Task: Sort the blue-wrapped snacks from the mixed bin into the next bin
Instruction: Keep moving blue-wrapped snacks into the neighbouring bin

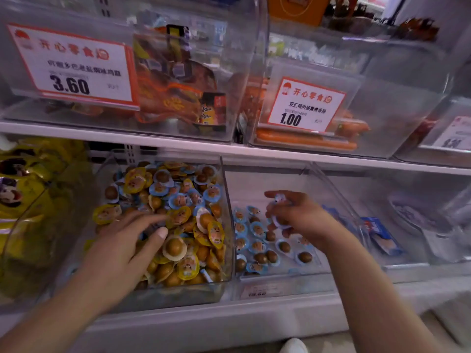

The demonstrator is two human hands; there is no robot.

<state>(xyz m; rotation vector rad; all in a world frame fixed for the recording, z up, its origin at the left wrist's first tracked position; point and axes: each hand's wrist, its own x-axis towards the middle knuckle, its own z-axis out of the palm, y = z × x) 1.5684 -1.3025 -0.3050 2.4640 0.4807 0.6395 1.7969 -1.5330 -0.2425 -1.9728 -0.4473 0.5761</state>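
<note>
— What are the hands doing?
— The left hand point(132, 240) lies with straight fingers on the snacks in the mixed bin point(224, 253). The right hand point(295, 215) pinches several blue-wrapped snacks point(279, 200) over the next bin point(285, 293).
— And below that hand?
— More blue ones point(256, 229) lie scattered there.

mixed bin point(226, 200) left, next bin point(316, 179) right (touching), upper shelf point(178, 143) above both
</note>
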